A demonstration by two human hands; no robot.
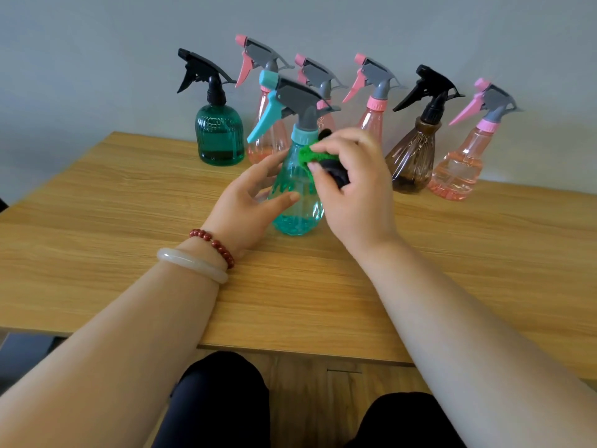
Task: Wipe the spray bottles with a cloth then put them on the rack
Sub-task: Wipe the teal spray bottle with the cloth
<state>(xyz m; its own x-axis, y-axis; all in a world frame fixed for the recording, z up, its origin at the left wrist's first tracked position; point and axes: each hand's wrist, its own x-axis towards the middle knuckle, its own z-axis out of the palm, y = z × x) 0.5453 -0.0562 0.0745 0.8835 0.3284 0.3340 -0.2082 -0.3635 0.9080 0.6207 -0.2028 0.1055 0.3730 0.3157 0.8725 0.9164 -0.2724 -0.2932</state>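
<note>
Teal spray bottle (pixel 297 202) upright mid-counter, cloth (pixel 308 153) on its shoulder.
Right hand (pixel 352 189): fingers curled, pinching the green-and-black cloth against the bottle's right shoulder, just below the collar. Left hand (pixel 248 202): fingers nearly straight and spread, thumb tip touching the bottle's near-left face, index finger along its left shoulder.

1. A wood-grain table (pixel 106 221) is standing against a plain grey wall (pixel 97 43), suggesting a simple indoor room.
2. Coloured spray bottles (pixel 219 140) are lining the table's far edge.
3. It is looking like a home or small office, though the narrow view is leaving that uncertain.
</note>
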